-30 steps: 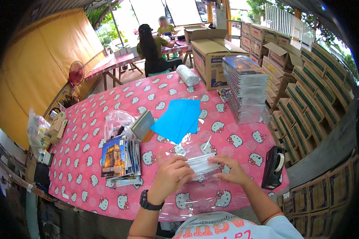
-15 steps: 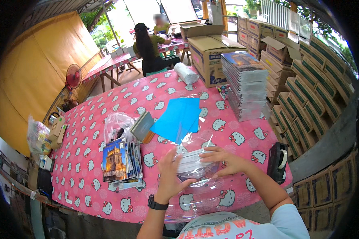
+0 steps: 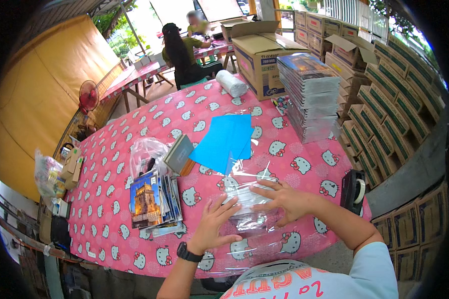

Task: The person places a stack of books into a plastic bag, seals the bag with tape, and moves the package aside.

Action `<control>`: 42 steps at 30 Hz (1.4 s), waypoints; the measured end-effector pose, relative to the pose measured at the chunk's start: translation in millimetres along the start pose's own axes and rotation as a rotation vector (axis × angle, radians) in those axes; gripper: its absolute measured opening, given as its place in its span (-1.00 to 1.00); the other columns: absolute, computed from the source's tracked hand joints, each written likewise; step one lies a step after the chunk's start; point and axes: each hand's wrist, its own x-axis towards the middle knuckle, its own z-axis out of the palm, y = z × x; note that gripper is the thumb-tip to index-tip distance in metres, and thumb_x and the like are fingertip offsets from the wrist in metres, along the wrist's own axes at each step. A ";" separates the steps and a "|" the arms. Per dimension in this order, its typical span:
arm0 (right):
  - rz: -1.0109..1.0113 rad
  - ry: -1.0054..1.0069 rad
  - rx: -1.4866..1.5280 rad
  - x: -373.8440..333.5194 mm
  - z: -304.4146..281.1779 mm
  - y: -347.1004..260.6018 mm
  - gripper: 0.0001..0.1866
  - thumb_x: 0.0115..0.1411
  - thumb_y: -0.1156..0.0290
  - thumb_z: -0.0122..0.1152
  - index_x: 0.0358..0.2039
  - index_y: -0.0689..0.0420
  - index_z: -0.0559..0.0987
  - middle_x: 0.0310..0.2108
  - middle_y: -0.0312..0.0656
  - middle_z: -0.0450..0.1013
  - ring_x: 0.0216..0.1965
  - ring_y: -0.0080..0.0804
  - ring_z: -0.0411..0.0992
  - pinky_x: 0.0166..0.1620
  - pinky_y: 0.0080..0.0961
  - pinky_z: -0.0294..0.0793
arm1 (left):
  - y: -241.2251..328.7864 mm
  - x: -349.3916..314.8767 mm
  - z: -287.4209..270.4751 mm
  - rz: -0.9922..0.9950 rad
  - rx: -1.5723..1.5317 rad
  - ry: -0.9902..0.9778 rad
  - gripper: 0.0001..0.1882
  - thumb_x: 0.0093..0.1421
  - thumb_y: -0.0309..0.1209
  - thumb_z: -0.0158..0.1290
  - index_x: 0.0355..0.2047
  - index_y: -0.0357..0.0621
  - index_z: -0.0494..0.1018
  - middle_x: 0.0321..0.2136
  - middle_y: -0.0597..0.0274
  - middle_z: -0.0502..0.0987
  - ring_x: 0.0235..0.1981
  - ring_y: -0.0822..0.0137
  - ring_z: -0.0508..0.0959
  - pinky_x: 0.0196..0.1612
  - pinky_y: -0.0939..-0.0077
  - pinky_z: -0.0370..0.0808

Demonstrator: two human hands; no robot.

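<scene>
In front of me lies a stack of white paper pieces [image 3: 249, 199] with clear plastic [image 3: 257, 224] around and over it. At its left edge is my left hand [image 3: 214, 223], fingers spread, fingertips close to or on the plastic. My right hand [image 3: 288, 201] is open too, its spread fingers resting over the stack's right side. Neither hand is closed around anything. Beyond the stack, several blue sheets [image 3: 224, 142] overlap. To the left, a pile of glossy printed covers [image 3: 147, 202], the top one showing a tower, lies on the pink patterned tablecloth [image 3: 110, 199].
Spiral-bound books [image 3: 312, 107] are stacked at the back right, beside a large carton [image 3: 259, 62]. A black tape dispenser [image 3: 353, 192] stands at the right edge. A white plastic roll [image 3: 231, 83] lies farther back. Two people sit beyond, one nearer [image 3: 179, 57].
My left hand has shifted slightly, its fingers now more spread and leaning toward the stack. My right hand's fingers have opened wider over the plastic. The whole view has shifted a little.
</scene>
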 end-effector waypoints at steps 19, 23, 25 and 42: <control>1.398 1.257 0.206 -289.3 127.4 45.5 -0.79 0.03 0.33 0.20 -0.47 0.24 0.57 -0.63 -0.23 0.44 -0.55 -0.52 0.38 -0.45 -0.54 0.32 | 16.5 45.1 -9.0 0.135 0.173 -0.275 -0.06 -0.33 0.23 0.21 0.11 0.23 0.27 0.19 0.36 0.18 0.26 0.07 0.03 0.14 -0.40 -0.23; 1.369 1.402 0.579 -293.7 137.4 57.9 -0.77 0.02 0.30 0.23 -0.48 0.25 0.57 -0.60 -0.22 0.46 -0.55 -0.50 0.38 -0.43 -0.51 0.33 | 21.0 49.3 -6.1 0.153 0.178 -0.293 -0.05 -0.34 0.23 0.21 0.11 0.20 0.28 0.20 0.34 0.16 0.26 0.03 0.02 0.13 -0.41 -0.20; 1.192 1.491 0.272 -273.6 128.5 48.4 -0.77 0.04 0.30 0.22 -0.50 0.24 0.56 -0.60 -0.25 0.45 -0.55 -0.51 0.38 -0.42 -0.52 0.33 | 17.8 48.6 -6.6 0.155 0.175 -0.284 -0.04 -0.34 0.23 0.20 0.12 0.19 0.27 0.20 0.33 0.16 0.26 0.03 0.02 0.13 -0.41 -0.19; 0.698 0.595 1.054 -30.6 -3.7 -4.3 -0.78 0.05 0.26 0.22 -0.53 0.15 0.49 -0.68 -0.38 0.32 -0.72 -0.66 0.17 -0.68 -0.66 0.06 | 2.1 40.8 -9.7 0.153 0.171 -0.294 -0.07 -0.25 0.22 0.18 0.17 0.33 0.18 0.24 0.22 0.07 0.28 0.02 -0.06 0.16 -0.34 -0.27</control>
